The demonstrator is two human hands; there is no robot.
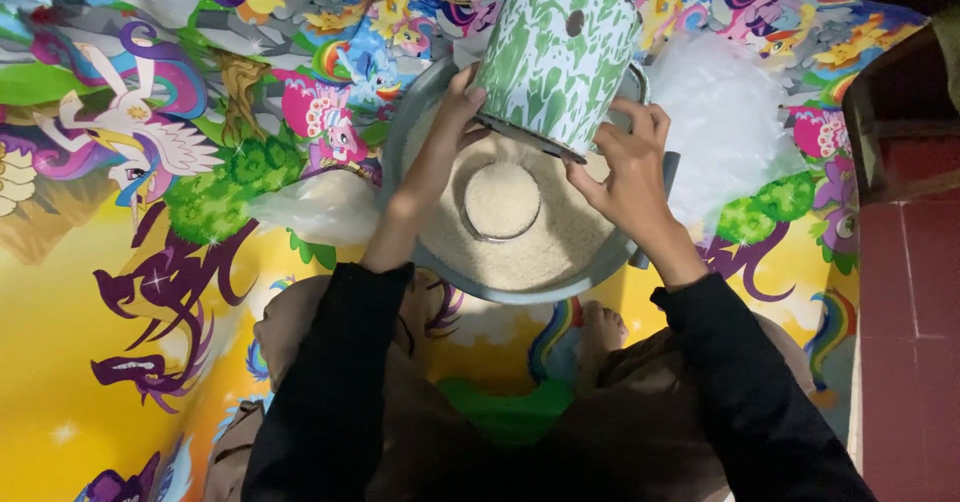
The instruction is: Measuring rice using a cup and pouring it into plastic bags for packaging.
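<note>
Both hands grip 1 green-and-white marbled enamel pot (555, 57), tipped so its mouth faces down toward the person over a wide grey basin (420, 112). The left hand (450, 127) is curled around the pot's left rim, thumb and fingers closed on the edge. The right hand (630, 167) clasps the rim on the opposite side, fingers bent over the lip and a small metal handle (the fingertips partly hidden behind the pot).

Directly beneath the hands the basin is filled with white rice (560, 237), and a small round cup (502, 200), itself full of rice, sits sunk in the grains between the 2 wrists. A clear plastic bag (320, 207) lies just left of the left forearm, touching the basin's side; another sheet of clear plastic (720, 122) lies beyond the right hand. Everything rests on a bright cartoon-printed mat (110, 292). Black sleeves cover both forearms, and a bare foot (600, 327) shows near the right elbow.
</note>
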